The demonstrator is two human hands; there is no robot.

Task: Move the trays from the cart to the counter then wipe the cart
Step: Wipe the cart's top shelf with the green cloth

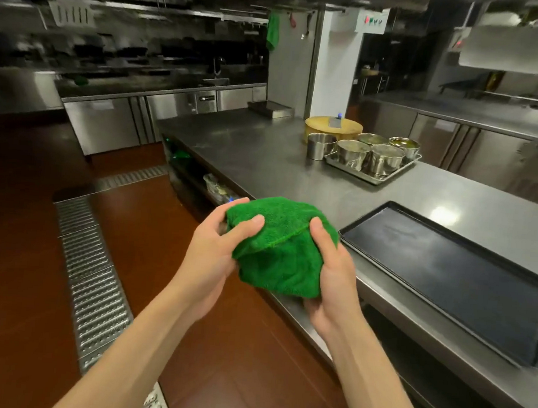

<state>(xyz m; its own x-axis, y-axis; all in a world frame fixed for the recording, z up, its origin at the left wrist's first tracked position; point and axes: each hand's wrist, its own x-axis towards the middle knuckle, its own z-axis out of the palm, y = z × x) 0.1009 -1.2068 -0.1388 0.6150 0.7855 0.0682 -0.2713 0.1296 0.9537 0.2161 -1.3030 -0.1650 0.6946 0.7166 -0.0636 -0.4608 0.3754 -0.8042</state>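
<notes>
I hold a bunched green cloth (282,246) in both hands, in front of the steel counter's near edge. My left hand (217,248) grips its left side, thumb on top. My right hand (332,281) grips its right side, with the thumb over the cloth and the palm beneath. A flat dark tray (453,280) lies on the steel counter (265,152) just right of my hands. A smaller steel tray (374,176) with several metal pots sits farther back on the counter. No cart is in view.
A round wooden chopping block (333,127) with a cleaver stands behind the pots. A metal floor drain grate (93,284) runs along the red floor at left. Steel cabinets line the back wall. Another green cloth (272,32) hangs from a rail above.
</notes>
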